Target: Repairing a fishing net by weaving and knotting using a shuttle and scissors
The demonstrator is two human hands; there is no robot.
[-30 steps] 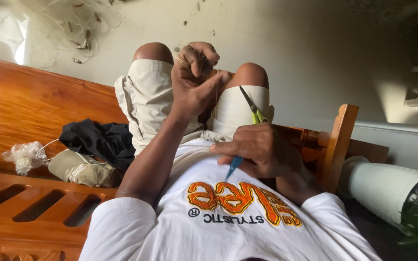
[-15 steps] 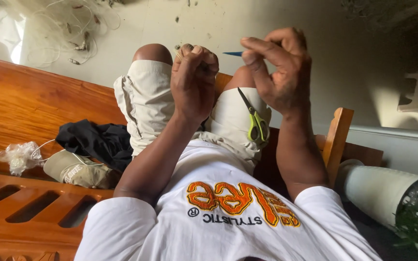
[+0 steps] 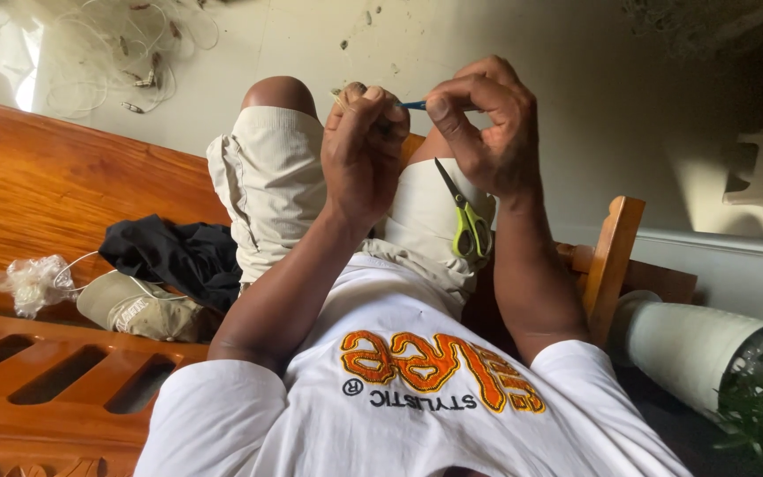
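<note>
Person seated on wooden bench [image 3: 55,190], knees up, both hands raised in front of knees.

- L hand [image 3: 366,150]: fingers curled shut, pinching sth small & pale at the fingertips; looks like thin cord/line, too small to tell.
- R hand [image 3: 485,124]: thumb + forefinger pinched on thin blue tool [image 3: 414,105], its tip pointing toward L fingertips; other fingers bent loosely. Tool sits between the 2 hands, just touching or nearly touching L fingers – can't tell which.
- Scissors [image 3: 463,216] w/ green handles rest on lap by R thigh, blades up, not held.

Step in hand, as judged: fine tip work, blue tool being fed into/through whatever L hand pinches. Next move prob. calls for steady L pinch, small precise R push or pull; hands close, little room for slip.

Vs earlier frames: 1 s ago R hand was low at the waist w/ blue tool & scissors near it, L hand alone up by knees. Half a sec ago R hand was up w/ fingers spread, tool apart from L hand. Now R fingers have closed and tool tip has met L fingertips. Scissors stayed on lap.

Around: dark cloth [image 3: 174,256], tan cap [image 3: 134,307], clear plastic bag [image 3: 28,281] on bench; tangled line [image 3: 134,44] on floor beyond.
</note>
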